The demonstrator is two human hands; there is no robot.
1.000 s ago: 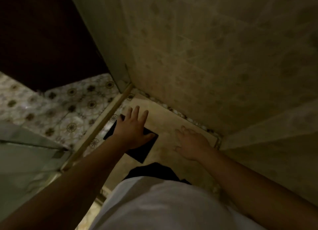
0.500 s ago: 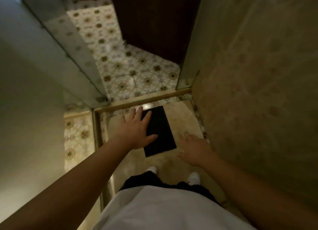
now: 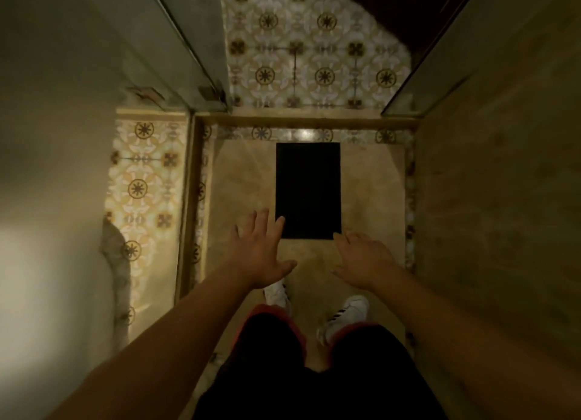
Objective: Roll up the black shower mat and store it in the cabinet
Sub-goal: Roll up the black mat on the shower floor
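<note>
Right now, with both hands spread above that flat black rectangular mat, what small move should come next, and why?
Probably lower both hands to the near edge of the flat black rectangular mat and begin curling it. It lies fully unrolled on the beige floor, while the open left hand and right hand hold nothing.

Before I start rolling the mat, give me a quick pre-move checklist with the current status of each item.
1. Mat lies flat, unrolled: ok.
2. Nothing on top of the mat: ok.
3. Left hand open and empty: ok.
4. Right hand open and empty: ok.
5. Hands gripping the mat's near edge: not ok; both hover at its near corners.
6. Shoes off the mat: ok.
</note>
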